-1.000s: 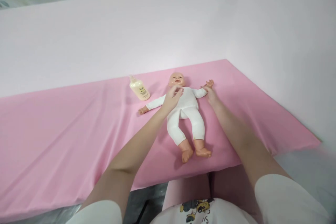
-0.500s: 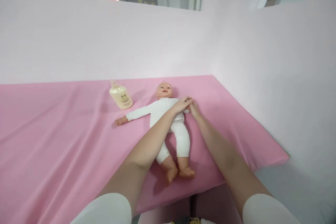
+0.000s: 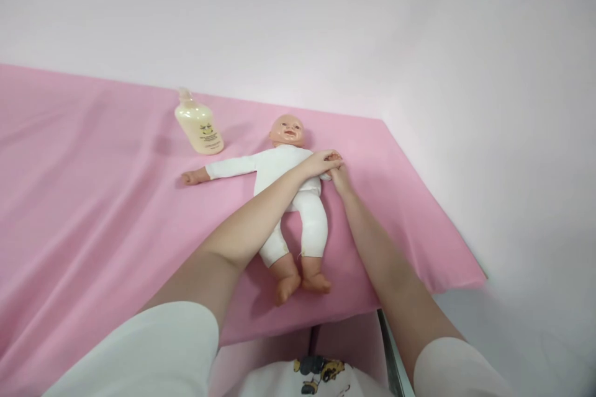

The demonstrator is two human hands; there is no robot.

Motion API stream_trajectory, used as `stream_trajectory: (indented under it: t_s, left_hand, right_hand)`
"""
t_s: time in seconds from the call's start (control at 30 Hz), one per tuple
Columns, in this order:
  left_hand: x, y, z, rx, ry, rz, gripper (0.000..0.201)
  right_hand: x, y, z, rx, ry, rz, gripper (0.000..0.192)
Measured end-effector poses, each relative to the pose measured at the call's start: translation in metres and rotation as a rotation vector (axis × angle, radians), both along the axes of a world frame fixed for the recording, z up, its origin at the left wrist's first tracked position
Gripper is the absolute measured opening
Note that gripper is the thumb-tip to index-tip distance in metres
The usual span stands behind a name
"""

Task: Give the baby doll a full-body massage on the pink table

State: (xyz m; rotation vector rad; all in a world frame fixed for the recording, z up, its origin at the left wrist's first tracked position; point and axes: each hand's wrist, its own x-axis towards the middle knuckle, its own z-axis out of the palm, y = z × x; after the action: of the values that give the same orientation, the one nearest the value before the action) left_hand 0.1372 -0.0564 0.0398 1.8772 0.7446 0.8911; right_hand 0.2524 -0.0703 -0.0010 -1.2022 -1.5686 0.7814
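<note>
A baby doll (image 3: 278,167) with a white cloth body and bare plastic head, hands and feet lies on its back on a pink sheet (image 3: 116,229). Across its torso reaches my left arm. At the doll's arm on the right side of the view, my left hand (image 3: 320,163) is closed, its fingers curled round the doll's hand. My right hand (image 3: 341,177) meets it there, also closed on that small arm. The two hands mostly cover what they hold. The doll's other arm stretches out to the left, untouched.
A pale yellow pump bottle (image 3: 201,129) stands left of the doll's head. White walls (image 3: 488,105) rise behind and to the right of the pink-covered table. The sheet's front edge (image 3: 302,329) is close to my body.
The view has tipped downward and turned, so the doll and bottle appear higher and further left. Both hands stay on the doll's arm, with a slight shift of the fingers.
</note>
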Motion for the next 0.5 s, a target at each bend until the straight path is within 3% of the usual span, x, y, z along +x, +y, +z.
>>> stream_trajectory:
  t_s: [0.27, 0.5]
  left_hand:
    - [0.001, 0.008, -0.005, 0.01, -0.098, -0.001, 0.051]
    - [0.004, 0.014, -0.012, -0.039, -0.107, 0.051, 0.038]
  right_hand:
    - [0.0, -0.008, 0.009, -0.077, 0.251, -0.06, 0.034]
    - [-0.002, -0.003, 0.008, -0.115, 0.365, -0.052, 0.03]
